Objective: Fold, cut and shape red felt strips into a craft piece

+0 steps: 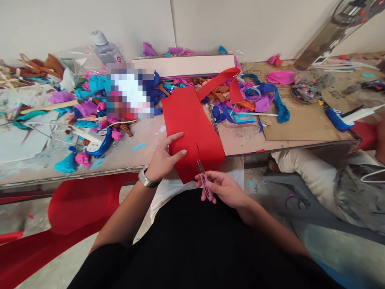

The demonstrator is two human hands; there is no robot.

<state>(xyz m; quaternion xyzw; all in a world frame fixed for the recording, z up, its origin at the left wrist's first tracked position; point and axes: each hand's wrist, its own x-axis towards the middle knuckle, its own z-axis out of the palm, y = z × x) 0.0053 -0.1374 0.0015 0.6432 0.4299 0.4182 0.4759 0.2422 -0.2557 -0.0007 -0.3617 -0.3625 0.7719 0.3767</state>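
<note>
A red sheet point(192, 124), paper or thin fabric, lies from the tabletop over its front edge towards my lap. My left hand point(162, 156) rests on the sheet's left side, thumb and forefinger stretched out and apart; its other fingers are mostly hidden. In my right hand point(221, 186) is a small pair of scissors point(205, 186) with pink handles, gripped at the sheet's lower right. The narrow blades point away from me and lie over the sheet. A short dark slit runs in the red just ahead of their tips.
Coloured crumpled strips point(90, 90) cover much of the table point(129, 154). A red strip point(219, 82) lies beyond the sheet. Blue-and-white devices point(100, 142) sit left and right, near a bottle point(106, 48) and cardboard point(288, 124). A red chair point(84, 200) stands left; another person's leg point(303, 156) is right.
</note>
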